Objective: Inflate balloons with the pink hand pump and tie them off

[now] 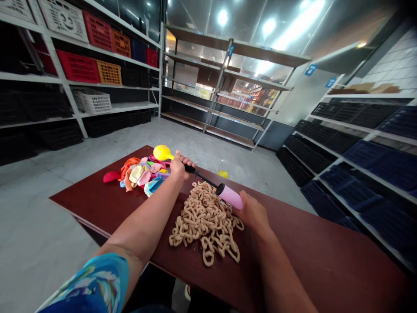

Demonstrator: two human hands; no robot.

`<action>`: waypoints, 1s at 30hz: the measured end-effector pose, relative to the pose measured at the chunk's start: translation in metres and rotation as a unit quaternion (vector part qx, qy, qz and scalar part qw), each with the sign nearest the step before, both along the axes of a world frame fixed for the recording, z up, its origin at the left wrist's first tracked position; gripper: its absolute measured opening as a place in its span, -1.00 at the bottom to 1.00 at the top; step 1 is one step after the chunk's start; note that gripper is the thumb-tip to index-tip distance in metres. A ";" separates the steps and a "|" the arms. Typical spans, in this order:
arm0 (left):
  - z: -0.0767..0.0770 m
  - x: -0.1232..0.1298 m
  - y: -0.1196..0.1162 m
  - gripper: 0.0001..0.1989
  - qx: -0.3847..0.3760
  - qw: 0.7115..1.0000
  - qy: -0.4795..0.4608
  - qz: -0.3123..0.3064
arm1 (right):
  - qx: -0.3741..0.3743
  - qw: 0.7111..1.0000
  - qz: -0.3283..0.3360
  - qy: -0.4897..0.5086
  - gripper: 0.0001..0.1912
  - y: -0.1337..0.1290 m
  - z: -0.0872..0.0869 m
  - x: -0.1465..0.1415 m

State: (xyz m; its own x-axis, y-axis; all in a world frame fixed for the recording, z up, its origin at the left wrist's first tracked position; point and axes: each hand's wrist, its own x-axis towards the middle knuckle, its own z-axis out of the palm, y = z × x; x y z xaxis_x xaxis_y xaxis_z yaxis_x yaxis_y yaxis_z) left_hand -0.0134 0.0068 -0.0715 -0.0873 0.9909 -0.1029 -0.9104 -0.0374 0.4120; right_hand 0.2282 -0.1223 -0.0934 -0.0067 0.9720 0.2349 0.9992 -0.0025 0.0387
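Observation:
Across the table, a balloon pump (230, 197) with a pink barrel and a black rod stretches between my two hands. My left hand (179, 165) is closed around its black end and the neck of a small, partly inflated yellow balloon (162, 152). The fingers of my right hand (254, 211) wrap the far end of the pink barrel. The rod is drawn out of the barrel. Below the pump lies a heap of beige, rope-like coils (203, 213). Limp balloons in many colours (137, 174) are piled left of my left hand.
The dark red table (302, 256) stands on a grey floor (137, 134). A yellow round object (223, 174) shows past its far edge. Shelves with coloured crates (78, 66) line the left, a metal rack (211, 108) the back, and dark blue crates (361, 182) the right.

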 end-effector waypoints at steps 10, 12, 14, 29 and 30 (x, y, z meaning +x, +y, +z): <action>0.017 0.033 -0.033 -0.46 0.048 0.994 0.015 -0.093 | 0.066 0.998 0.012 0.010 -0.73 -0.005 -0.006 -0.035; 0.017 0.037 -0.036 -0.46 0.057 0.993 0.019 -0.102 | 0.068 0.997 0.013 0.018 -0.74 -0.005 -0.005 -0.036; 0.017 0.036 -0.036 -0.47 0.058 0.993 0.025 -0.098 | 0.060 0.998 0.021 0.029 -0.74 -0.004 -0.004 -0.035; 0.004 0.017 -0.011 -0.54 0.039 0.999 0.008 -0.016 | 0.024 1.000 -0.002 0.002 -0.68 0.003 -0.007 0.004; 0.005 0.019 -0.013 -0.54 0.038 0.999 0.007 -0.022 | 0.029 1.000 -0.001 0.000 -0.68 0.003 -0.008 0.001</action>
